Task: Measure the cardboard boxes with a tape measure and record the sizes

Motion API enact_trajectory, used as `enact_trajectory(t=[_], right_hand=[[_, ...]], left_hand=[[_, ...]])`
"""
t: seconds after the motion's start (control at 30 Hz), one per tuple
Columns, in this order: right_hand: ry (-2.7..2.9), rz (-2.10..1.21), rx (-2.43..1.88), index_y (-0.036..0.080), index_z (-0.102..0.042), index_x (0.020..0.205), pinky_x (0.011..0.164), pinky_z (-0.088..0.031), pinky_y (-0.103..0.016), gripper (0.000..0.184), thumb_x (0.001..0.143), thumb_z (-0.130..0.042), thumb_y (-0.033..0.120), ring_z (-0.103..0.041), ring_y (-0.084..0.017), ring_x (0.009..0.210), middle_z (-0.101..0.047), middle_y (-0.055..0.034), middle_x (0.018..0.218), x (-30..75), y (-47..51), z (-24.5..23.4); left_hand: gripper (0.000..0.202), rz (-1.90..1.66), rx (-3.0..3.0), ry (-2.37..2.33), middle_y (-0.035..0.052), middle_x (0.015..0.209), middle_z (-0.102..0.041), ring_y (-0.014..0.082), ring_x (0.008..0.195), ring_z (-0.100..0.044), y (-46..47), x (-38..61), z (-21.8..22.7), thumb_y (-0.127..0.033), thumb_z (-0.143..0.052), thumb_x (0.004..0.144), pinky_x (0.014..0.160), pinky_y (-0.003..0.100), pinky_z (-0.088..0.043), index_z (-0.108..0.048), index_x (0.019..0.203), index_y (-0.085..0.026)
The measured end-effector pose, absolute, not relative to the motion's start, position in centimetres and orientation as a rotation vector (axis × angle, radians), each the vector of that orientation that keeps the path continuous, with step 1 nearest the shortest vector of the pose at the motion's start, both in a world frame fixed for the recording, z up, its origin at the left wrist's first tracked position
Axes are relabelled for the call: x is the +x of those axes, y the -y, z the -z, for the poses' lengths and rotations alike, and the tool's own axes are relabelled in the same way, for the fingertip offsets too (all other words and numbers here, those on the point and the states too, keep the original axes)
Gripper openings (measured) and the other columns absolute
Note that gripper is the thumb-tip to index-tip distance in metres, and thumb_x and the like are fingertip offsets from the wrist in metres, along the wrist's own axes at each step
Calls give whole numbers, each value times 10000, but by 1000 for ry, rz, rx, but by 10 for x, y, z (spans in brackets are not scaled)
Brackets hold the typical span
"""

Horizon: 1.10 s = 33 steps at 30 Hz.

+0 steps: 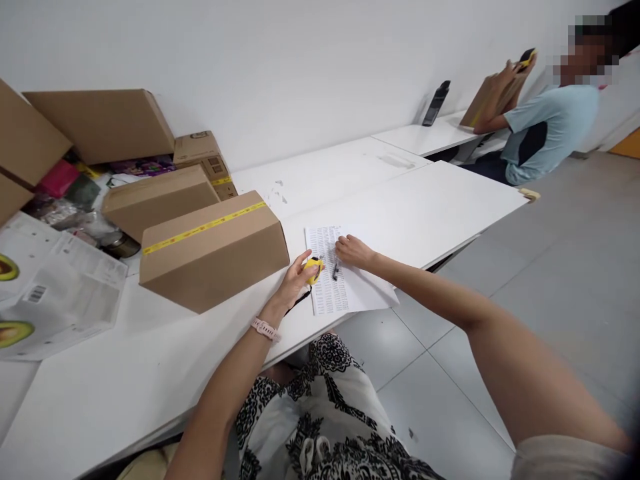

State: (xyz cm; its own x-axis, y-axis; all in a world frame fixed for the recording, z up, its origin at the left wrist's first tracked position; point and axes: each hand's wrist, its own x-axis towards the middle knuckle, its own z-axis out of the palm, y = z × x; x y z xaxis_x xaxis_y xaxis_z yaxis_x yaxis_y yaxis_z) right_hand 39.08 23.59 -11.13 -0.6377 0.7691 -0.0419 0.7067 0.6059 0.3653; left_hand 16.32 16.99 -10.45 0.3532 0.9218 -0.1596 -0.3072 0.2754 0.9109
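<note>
Paper (367, 293), under the right fingers (344, 248): partly hidden by them; print (329, 297) too small to read. Tape measure (314, 272), within the left fingers (299, 263): partly covered. Package (83, 287), well left of the left fingers: clipped at the left edge, with 2 avocado pictures (14, 335) cut. Co-worker's head (590, 53), far beyond the right fingers: blurred.

"How is the bare left grip (290, 287) held?"
"Forward, with its fingers (301, 259) curled."
"And the bare right grip (357, 253)?"
"Its fingers are bent; the bare right forearm (425, 285) is angled inward."
</note>
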Motion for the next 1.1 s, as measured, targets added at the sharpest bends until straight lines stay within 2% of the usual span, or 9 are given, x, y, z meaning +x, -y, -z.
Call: enact_trajectory(t=[0.13, 0.23, 0.27, 0.33, 0.4, 0.47, 0.57, 0.8, 1.1], right_hand=[[-2762, -416, 1597, 113, -658, 959, 657, -357, -339, 205, 924, -461, 73, -590, -238, 783, -706, -151, 863, 420, -240, 106], [-2747, -198, 2545, 170, -588, 894, 622, -365, -332, 118, 929, -484, 215, -573, -216, 680, -667, -90, 732, 430, -232, 108], [-2690, 33, 2900, 188, -560, 891, 618, -385, -328, 103, 926, -482, 247, -575, -205, 653, -652, -64, 699, 428, -227, 110], [-2497, 892, 3379, 216, -520, 890, 615, -442, -319, 95, 918, -487, 301, -587, -183, 614, -639, -22, 665, 417, -217, 118], [-2271, 1909, 3299, 221, -528, 881, 643, -501, -322, 157, 891, -555, 375, -621, -173, 636, -668, -20, 701, 403, -209, 128], [-2154, 2391, 3071, 212, -566, 863, 693, -530, -330, 249, 819, -674, 431, -649, -175, 695, -699, -42, 768, 391, -205, 137], [-2212, 2351, 3050, 211, -566, 798, 665, -506, -311, 296, 744, -765, 422, -630, -166, 677, -677, -29, 737, 384, -203, 145], [-2393, 1560, 3224, 235, -424, 673, 553, -303, -277, 242, 783, -635, 284, -399, -116, 543, -448, 67, 557, 387, -205, 153], [-2398, 1438, 3153, 243, -419, 664, 550, -264, -290, 214, 773, -600, 271, -378, -130, 545, -402, 64, 549, 385, -203, 149]], left_hand=[[907, -920, 932, -803, 128, 1075, -752, 281, 1105, -663, -178, 157, 119, -407, -856, 707, 1002, 399, -425, -449, 1471, -134], [867, -903, 931, -795, 141, 1125, -741, 294, 1122, -654, -181, 155, 123, -402, -849, 717, 1014, 413, -420, -474, 1455, -146], [838, -896, 923, -790, 143, 1134, -738, 298, 1132, -651, -181, 154, 123, -397, -842, 727, 1017, 416, -420, -487, 1446, -152], [787, -890, 896, -775, 143, 1134, -735, 303, 1158, -642, -183, 154, 124, -392, -826, 747, 1023, 418, -417, -510, 1428, -159], [758, -896, 867, -762, 139, 1130, -732, 305, 1183, -629, -184, 154, 124, -389, -820, 751, 1028, 411, -415, -527, 1411, -159], [752, -901, 848, -757, 137, 1139, -727, 305, 1193, -622, -184, 154, 124, -385, -824, 742, 1032, 407, -414, -537, 1401, -161], [763, -890, 846, -764, 139, 1154, -723, 300, 1185, -623, -184, 154, 123, -375, -829, 737, 1048, 412, -403, -531, 1406, -161], [759, -881, 857, -769, 130, 1095, -736, 303, 1166, -624, -183, 154, 120, -376, -836, 723, 1071, 439, -379, -539, 1386, -157], [769, -874, 858, -789, 132, 1099, -731, 294, 1159, -618, -183, 155, 119, -377, -836, 718, 1064, 432, -381, -537, 1391, -155]])
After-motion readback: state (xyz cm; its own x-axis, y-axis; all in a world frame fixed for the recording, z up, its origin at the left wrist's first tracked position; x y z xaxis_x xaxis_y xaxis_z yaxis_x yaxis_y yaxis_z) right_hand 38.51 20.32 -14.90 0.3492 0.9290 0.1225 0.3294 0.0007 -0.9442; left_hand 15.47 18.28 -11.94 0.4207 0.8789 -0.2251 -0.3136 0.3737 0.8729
